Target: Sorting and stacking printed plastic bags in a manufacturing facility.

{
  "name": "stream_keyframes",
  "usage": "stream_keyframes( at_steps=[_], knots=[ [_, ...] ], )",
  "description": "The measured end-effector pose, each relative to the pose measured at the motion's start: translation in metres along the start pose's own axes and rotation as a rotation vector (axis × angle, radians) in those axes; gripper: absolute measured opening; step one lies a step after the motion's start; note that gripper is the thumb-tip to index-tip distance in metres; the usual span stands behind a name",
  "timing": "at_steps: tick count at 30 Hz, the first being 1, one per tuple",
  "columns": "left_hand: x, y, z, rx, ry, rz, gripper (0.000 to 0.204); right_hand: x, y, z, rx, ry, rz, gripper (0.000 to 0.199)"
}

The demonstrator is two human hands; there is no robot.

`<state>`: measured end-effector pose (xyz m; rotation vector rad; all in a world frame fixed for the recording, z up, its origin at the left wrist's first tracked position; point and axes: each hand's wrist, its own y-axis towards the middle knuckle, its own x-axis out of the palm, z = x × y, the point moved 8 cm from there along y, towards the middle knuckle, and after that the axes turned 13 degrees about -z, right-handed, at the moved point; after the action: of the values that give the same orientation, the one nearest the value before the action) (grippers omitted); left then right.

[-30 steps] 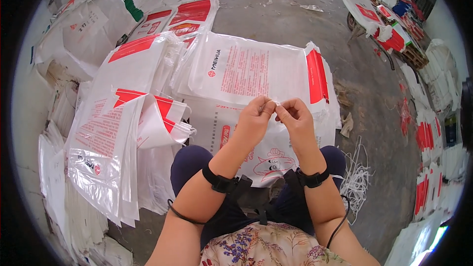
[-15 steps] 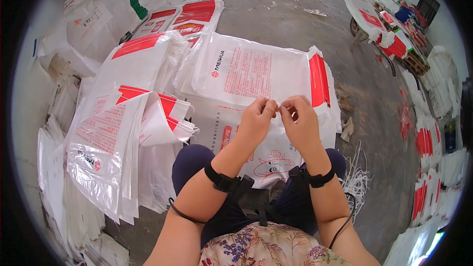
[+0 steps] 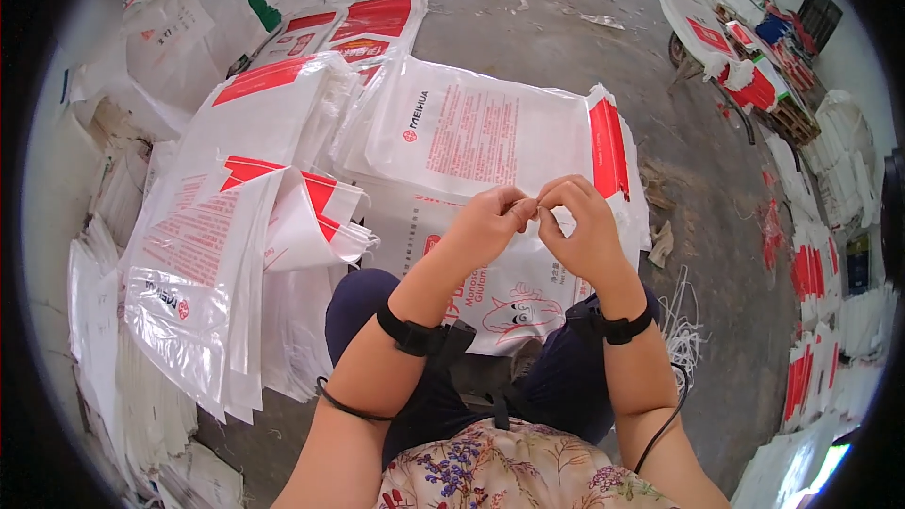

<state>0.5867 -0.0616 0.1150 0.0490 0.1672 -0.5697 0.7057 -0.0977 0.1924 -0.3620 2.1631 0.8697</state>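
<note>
A black strap is worn on each wrist, and a thin black cable is looped round the left forearm. A floral top and dark blue trousers are worn.

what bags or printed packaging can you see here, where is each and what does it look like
Flat white sack: on the floor ahead of both hands, rectangular, red end band, red print.
Sack on the lap: under the hands, white with red print and a cartoon drawing.
Folded sacks: person's left, white with red triangles.
Green-marked sack: far left, white.
Stacked sacks: right edge, white and red.
</note>
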Motion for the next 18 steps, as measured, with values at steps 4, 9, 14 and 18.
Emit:
stream_keyframes(
  at_steps=[4, 9, 14, 18],
  knots=[
    [-0.001, -0.004, 0.005, 0.065, -0.139, 0.113, 0.018, 0.008, -0.011, 0.03, 0.207, 0.31, 0.075, 0.009],
    [0.003, -0.019, 0.049, 0.363, 0.527, 0.27, 0.016, 0.024, -0.021, 0.064, 0.492, 0.793, 0.029, 0.006],
    [-0.001, -0.016, 0.046, 0.246, 0.452, 0.286, 0.015, 0.032, -0.02, 0.064, 0.533, 1.073, 0.007, 0.009],
    [-0.003, -0.004, 0.01, 0.106, 0.042, 0.218, 0.017, 0.032, -0.025, 0.066, 0.533, 0.87, 0.007, 0.009]
  ],
)
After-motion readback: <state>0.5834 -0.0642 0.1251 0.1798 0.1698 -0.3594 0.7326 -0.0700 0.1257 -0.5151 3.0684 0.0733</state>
